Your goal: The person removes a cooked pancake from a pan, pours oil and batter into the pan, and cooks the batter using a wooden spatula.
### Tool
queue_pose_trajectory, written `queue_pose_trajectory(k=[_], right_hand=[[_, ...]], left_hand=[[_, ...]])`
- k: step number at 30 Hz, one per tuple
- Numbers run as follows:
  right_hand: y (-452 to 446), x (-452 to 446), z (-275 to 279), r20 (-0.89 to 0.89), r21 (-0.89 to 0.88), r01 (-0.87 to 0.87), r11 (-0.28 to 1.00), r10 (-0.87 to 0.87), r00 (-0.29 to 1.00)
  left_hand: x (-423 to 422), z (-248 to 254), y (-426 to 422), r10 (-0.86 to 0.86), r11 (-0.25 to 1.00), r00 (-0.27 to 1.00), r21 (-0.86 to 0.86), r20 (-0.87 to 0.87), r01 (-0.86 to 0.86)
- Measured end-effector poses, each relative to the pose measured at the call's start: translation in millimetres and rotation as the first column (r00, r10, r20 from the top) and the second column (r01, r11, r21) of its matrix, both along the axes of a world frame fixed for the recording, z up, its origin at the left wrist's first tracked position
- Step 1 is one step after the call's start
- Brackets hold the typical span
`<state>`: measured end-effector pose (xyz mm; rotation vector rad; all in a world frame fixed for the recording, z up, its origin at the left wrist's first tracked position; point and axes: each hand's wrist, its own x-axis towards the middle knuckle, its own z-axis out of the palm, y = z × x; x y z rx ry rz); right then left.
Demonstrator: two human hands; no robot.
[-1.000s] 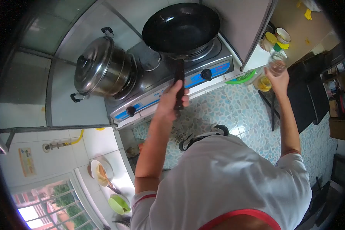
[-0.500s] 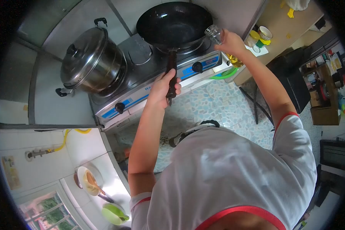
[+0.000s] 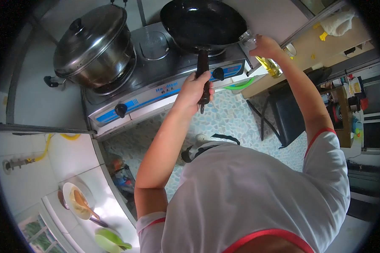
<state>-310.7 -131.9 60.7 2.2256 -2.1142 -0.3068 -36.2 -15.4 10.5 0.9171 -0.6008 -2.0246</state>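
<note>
Left hand (image 3: 194,90) grips the handle (image 3: 203,62) of a black pan (image 3: 202,23); right hand (image 3: 266,47) clasps a bottle (image 3: 271,67) near the pan.

Stove (image 3: 150,69), wok (image 3: 200,23) and pot (image 3: 95,48) show a kitchen.

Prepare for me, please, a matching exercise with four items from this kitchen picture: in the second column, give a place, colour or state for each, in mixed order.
1. left hand
2. right hand
3. pot
4. hose

A. yellow
B. holding a clear container
C. lidded, on the stove
D. gripping the wok handle

Pairs: 1-D; 2-B; 3-C; 4-A
</note>
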Motion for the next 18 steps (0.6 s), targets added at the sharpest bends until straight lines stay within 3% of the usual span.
queue_pose_trajectory(k=[7,18], right_hand=[[-7.9,2.7,10.8,-0.096,0.045,-0.029,0.999,0.034,0.995],[-2.6,8.5,17.4,-0.057,0.039,-0.014,0.999,0.016,0.998]], left_hand=[[0.3,-1.1,0.5,0.002,1.0,1.0,-0.018,0.008,-0.002],[0.0,-1.3,0.4,0.009,1.0,1.0,-0.012,0.015,-0.008]])
